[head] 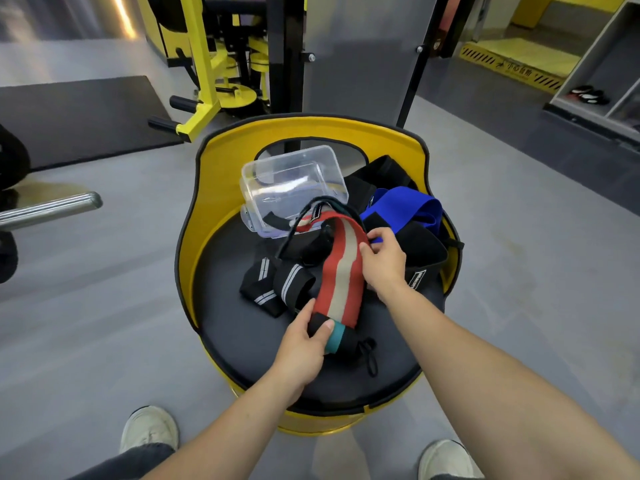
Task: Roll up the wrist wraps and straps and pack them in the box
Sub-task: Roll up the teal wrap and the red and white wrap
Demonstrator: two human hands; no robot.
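My left hand [304,344] pinches black-teal end of red-and-beige striped elastic wrist wrap [341,278]; right hand [382,259] grips its edge mid-length. Wrap lies on black padded seat [242,341]. Advise: tight, aligned roll. Clear plastic box [294,183] behind, tipped.

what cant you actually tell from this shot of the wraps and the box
- Head view: whether the clear plastic box, tipped on its side, holds anything; glare and the straps in front hide its inside.
- How many black straps are in the pile; they overlap and the red and beige striped wrap covers some.
- Far end of the blue wrap, buried under black fabric.
- Print on the black strap under the right hand: too small.
- Left hand hides the wrap's rolled end.
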